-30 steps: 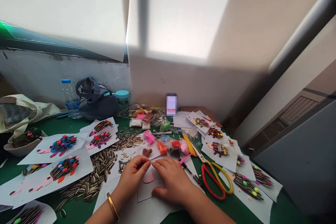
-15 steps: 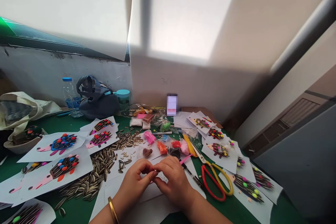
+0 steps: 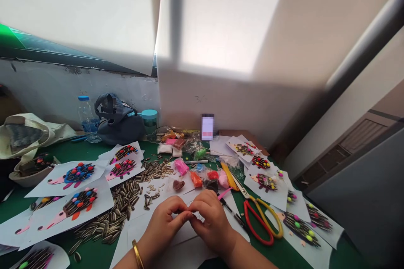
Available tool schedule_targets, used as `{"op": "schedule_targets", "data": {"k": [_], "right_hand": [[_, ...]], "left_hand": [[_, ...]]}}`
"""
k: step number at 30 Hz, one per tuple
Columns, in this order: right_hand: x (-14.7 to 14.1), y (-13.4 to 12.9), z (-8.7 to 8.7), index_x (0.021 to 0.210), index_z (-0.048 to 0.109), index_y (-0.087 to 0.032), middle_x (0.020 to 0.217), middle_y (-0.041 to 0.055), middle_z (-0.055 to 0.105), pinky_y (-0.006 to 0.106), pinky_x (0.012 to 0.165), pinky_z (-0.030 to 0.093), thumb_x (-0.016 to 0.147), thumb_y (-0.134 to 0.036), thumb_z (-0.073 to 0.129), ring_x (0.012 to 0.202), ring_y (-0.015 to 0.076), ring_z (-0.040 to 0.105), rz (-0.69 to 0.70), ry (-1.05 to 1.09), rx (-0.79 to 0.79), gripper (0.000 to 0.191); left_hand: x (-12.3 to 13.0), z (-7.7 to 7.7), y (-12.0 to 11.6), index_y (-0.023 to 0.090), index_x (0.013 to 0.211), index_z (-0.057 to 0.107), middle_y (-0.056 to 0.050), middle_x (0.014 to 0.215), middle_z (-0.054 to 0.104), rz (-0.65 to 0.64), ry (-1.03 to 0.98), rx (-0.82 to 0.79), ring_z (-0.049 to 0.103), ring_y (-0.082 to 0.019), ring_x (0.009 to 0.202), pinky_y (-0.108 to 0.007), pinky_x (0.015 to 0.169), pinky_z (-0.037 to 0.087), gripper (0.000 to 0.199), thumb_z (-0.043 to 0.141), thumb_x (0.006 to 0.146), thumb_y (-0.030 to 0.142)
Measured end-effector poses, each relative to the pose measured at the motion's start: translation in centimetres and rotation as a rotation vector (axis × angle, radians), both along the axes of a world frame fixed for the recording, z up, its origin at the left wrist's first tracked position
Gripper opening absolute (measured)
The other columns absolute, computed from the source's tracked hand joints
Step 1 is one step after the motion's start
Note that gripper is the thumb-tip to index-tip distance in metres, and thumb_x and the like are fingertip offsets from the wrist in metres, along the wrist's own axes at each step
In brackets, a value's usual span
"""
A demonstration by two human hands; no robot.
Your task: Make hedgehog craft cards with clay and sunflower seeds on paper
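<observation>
My left hand [image 3: 168, 220] and my right hand [image 3: 210, 216] meet fingertip to fingertip above white paper [image 3: 135, 229] at the bottom centre. Both are closed, thumbs and index fingers pinched together. Whatever lies between the fingertips is too small and hidden to name. Just beyond the hands are a brown clay lump [image 3: 178, 185], an orange clay packet [image 3: 196, 179] and a pink clay packet [image 3: 181, 166]. A black pen [image 3: 232, 212] lies right of my right hand, beside scissors [image 3: 259, 218] with red and yellow handles. Sunflower seeds [image 3: 121, 197] are heaped to the left.
Paper sheets with seed hedgehogs lie at left [image 3: 80, 201] and right [image 3: 301, 227]. Along the wall stand a bottle [image 3: 88, 119], a dark bag [image 3: 121, 128], a teal-lidded jar [image 3: 149, 122] and a phone [image 3: 207, 127]. A cream bag [image 3: 50, 132] sits far left.
The whole view has shifted slightly, so things appear a little lower and further right. My hands remain together, with only slight finger movement.
</observation>
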State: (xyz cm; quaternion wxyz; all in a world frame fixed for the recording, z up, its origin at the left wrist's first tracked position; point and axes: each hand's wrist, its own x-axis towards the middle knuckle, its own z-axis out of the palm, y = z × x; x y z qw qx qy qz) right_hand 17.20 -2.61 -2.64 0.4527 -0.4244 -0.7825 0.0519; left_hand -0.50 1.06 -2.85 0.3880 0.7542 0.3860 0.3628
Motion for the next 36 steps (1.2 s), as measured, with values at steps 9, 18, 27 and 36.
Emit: {"op": "schedule_targets", "data": {"k": [9,18,27,36], "right_hand": [[0.0,0.1,0.5,0.097,0.064,-0.024,0.083,0.001,0.066,0.033,0.073,0.039,0.087,-0.016,0.062,0.08,0.018,0.057,-0.013,0.004,-0.012,0.013],[0.0,-0.1,0.6,0.093,0.066,-0.025,0.081,0.0018,0.065,0.033,0.072,0.04,0.091,-0.022,0.061,0.078,0.0185,0.057,-0.022,0.027,0.01,0.006],[0.1,0.0,0.8,0.101,0.064,-0.025,0.083,0.0011,0.066,0.033,0.074,0.041,0.085,-0.011,0.058,0.08,0.018,0.057,-0.025,0.023,0.009,0.023],[0.1,-0.1,0.7,0.113,0.065,-0.03,0.084,0.0009,0.066,0.033,0.073,0.042,0.087,-0.012,0.056,0.079,0.0174,0.058,-0.019,0.019,0.034,0.032]], "left_hand": [[0.1,0.4,0.1,0.021,0.072,0.067,-0.003,0.074,0.066,0.026,-0.047,-0.056,0.061,-0.018,0.07,-0.027,0.066,0.049,0.036,0.061,0.084,0.054],[0.1,0.5,0.0,0.021,0.07,0.068,-0.003,0.071,0.066,0.0,-0.074,-0.043,0.061,-0.018,0.069,-0.028,0.066,0.05,0.036,0.064,0.081,0.054],[0.2,1.4,-0.4,0.02,0.073,0.061,-0.003,0.076,0.063,0.054,-0.088,-0.016,0.059,-0.017,0.071,-0.028,0.067,0.051,0.028,0.058,0.088,0.044],[0.3,1.3,-0.3,0.022,0.082,0.07,-0.005,0.084,0.069,0.021,-0.041,0.043,0.063,-0.02,0.081,-0.031,0.076,0.054,0.016,0.059,0.086,0.032]]}}
